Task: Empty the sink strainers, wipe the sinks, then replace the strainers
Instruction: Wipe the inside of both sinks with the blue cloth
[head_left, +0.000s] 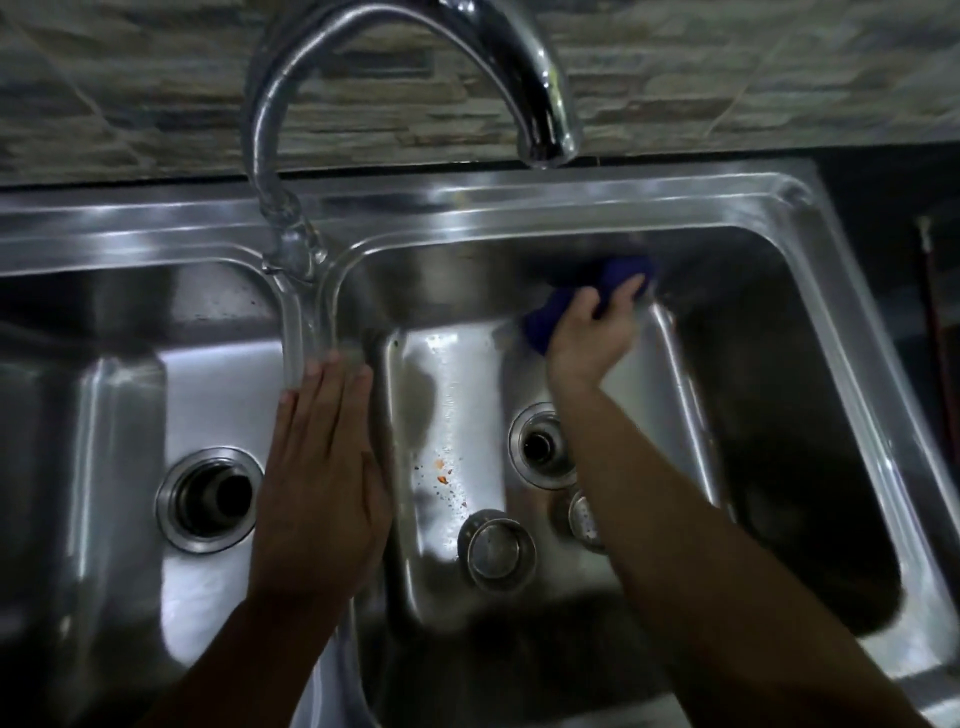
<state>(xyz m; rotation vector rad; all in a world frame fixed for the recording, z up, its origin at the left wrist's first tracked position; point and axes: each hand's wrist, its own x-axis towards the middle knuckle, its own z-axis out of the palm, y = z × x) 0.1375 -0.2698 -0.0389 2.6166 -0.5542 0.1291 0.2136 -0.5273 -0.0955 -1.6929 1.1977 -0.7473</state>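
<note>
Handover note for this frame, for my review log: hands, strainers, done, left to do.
Left hand: open, flat on the divider.
Right hand: grips the cloth against the right basin's back wall.
Strainers: both out, lying on that basin's floor, one in plain view, the other partly behind the right arm.
Left drain and right drain stand open.
Done: strainers out; right basin being wiped.
Left: orange specks on its floor, remaining wiping, strainers back in.
</note>
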